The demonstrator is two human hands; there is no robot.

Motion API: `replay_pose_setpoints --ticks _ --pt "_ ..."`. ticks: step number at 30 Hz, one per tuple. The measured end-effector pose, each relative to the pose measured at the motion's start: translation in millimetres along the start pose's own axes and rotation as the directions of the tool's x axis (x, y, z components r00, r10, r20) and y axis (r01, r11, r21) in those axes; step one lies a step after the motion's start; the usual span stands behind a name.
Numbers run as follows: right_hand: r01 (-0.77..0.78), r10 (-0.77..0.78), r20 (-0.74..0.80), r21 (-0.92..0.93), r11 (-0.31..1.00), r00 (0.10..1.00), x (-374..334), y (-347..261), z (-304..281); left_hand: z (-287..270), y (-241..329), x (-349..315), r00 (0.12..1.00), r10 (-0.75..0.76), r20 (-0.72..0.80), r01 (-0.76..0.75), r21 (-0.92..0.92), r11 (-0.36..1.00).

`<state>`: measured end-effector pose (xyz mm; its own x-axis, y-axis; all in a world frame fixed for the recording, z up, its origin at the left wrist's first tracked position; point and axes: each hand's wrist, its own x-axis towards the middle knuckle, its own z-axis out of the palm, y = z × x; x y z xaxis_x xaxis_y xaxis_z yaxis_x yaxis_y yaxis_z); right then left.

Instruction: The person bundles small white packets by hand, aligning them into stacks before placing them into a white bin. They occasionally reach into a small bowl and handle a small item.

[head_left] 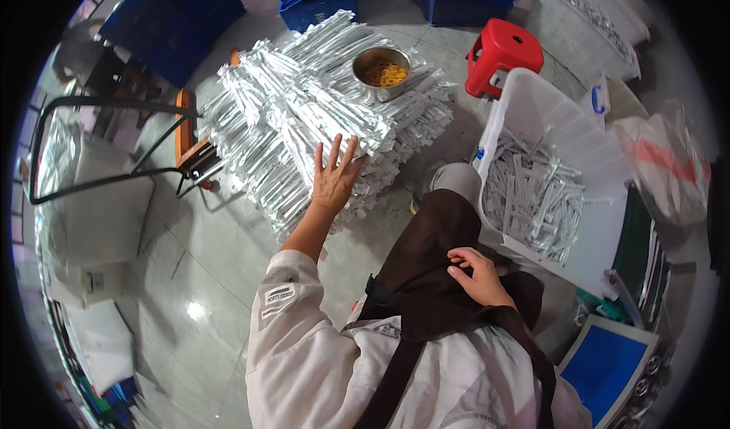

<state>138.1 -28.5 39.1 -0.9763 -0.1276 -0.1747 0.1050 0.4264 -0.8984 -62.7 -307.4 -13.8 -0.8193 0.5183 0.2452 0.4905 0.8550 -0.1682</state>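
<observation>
A large heap of long, thin silver foil packets point(281, 136) is stacked in layers ahead of me. My left hand point(334, 179) reaches over its near side, fingers spread and touching the packets, with nothing held. On top of the heap, toward its far right, stands a round steel bowl point(365, 87) of thin yellow loops that look like rubber bands point(391, 74). My right hand point(482, 278) hovers at my lap above the dark apron point(426, 277). Its fingers are loosely bent, thumb apart, and no object shows in it.
Right of my leg, a white plastic bin point(525, 98) holds many loose thin strips point(532, 193). Beyond it is a red stool point(508, 49). Blue crates point(315, 3) line the back. A black metal frame point(114, 103) stands left; a blue panel point(608, 368) lies lower right.
</observation>
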Motion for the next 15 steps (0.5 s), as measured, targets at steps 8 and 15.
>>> replay_pose_setpoints --ticks 8,15 --pt "0.078 -0.085 -0.078 -0.094 0.992 0.993 -11.5 11.8 1.7 4.3 4.5 32.5 0.967 0.200 0.159 -0.217 0.091 0.972" --pt "0.125 -0.148 -0.175 -0.138 0.982 0.973 -33.7 32.1 -2.8 -9.3 15.3 26.9 0.992 0.123 -0.007 -0.123 -0.011 0.992"
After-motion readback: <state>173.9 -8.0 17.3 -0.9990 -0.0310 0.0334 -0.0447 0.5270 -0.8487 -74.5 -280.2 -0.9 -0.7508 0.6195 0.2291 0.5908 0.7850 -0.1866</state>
